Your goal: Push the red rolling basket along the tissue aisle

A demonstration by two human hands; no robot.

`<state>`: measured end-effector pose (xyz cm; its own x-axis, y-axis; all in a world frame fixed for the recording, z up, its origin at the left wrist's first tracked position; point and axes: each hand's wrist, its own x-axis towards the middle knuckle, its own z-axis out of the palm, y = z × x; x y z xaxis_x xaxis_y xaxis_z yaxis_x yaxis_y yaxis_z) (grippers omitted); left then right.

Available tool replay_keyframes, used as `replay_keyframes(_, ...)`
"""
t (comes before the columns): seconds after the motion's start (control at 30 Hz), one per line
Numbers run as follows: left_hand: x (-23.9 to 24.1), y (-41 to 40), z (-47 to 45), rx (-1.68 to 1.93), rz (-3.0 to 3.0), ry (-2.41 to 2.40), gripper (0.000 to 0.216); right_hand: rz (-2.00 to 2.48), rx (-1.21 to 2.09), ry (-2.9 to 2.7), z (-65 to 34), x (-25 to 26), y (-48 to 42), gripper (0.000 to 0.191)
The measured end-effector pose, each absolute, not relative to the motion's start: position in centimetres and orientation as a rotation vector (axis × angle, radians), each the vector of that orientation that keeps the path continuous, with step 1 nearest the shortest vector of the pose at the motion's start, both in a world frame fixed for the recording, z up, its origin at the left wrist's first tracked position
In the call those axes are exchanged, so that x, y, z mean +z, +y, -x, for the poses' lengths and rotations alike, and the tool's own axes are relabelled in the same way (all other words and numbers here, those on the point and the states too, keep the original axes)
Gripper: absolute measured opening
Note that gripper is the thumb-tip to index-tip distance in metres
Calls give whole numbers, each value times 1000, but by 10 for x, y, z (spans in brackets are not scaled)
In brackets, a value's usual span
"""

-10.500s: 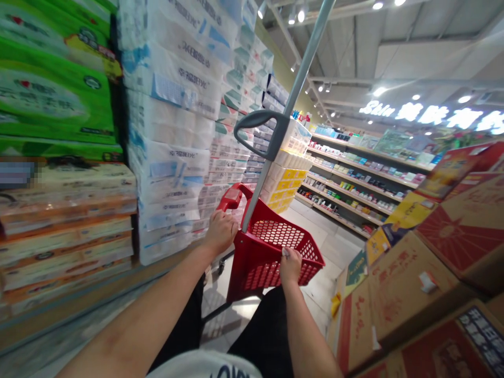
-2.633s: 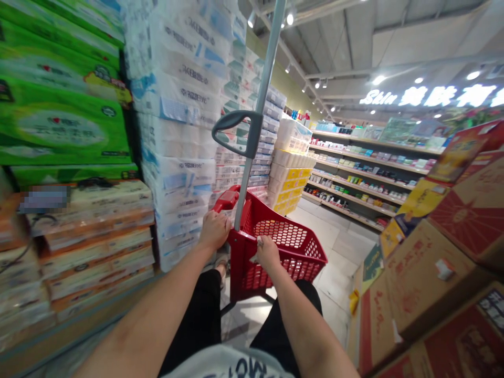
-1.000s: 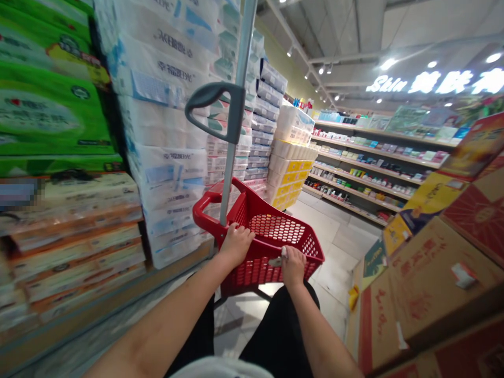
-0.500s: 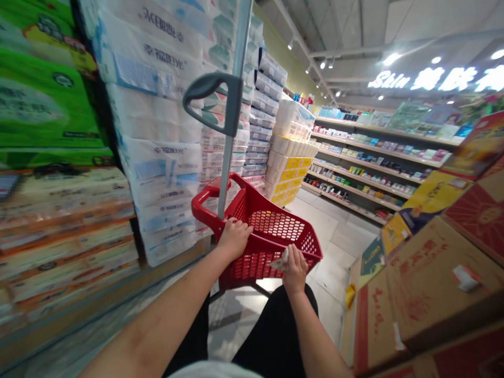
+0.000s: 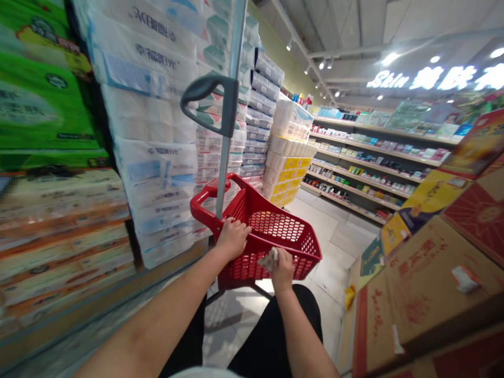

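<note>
A red plastic shopping basket (image 5: 283,231) on wheels stands on the aisle floor before me. Its grey metal pull pole rises to a dark grey handle (image 5: 212,100). My left hand (image 5: 232,237) is closed over the basket's near rim, just beside the foot of the pole. My right hand (image 5: 280,269) pinches a small crumpled white cloth (image 5: 270,259) against the outside of the basket's near wall. The basket looks bare inside.
Tall stacks of wrapped tissue packs (image 5: 157,131) line the left side. Red and brown cartons (image 5: 425,273) crowd the right. Shelves of small goods (image 5: 362,173) run along the far wall. Tiled floor (image 5: 334,236) continues ahead past the basket.
My left hand shifted from the basket's left corner onto its near rim by the pole. My right hand slid left along the near wall with the cloth. The basket turned slightly.
</note>
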<state>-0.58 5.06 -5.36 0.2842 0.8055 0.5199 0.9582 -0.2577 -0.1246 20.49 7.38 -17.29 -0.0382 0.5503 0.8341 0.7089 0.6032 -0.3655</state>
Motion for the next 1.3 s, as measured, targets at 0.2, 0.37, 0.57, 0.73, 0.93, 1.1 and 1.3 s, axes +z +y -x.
replay_keyframes(0.2,-55,54,6,-502,2158,-1560,21,976,-82,-1949,-185,-151,72,37)
replay_keyframes(0.37,-56,53,8,-517,2175,-1543,19,1217,-125,-1690,-241,-178,76,29)
replay_keyframes(0.57,-54,50,6,-467,2178,-1554,23,1219,-4,-1604,-234,-176,79,21)
replay_keyframes(0.73,-52,45,6,-460,2176,-1554,24,1297,53,-1475,-226,-182,74,25)
replay_keyframes(0.93,-53,41,5,-471,2176,-1552,24,1357,115,-1376,-215,-202,68,32)
replay_keyframes(1.1,-54,39,8,-484,2197,-1554,21,1399,236,-1403,-203,-201,60,29)
replay_keyframes(1.3,-53,35,10,-496,2218,-1556,19,1258,218,-1463,-192,-185,55,34)
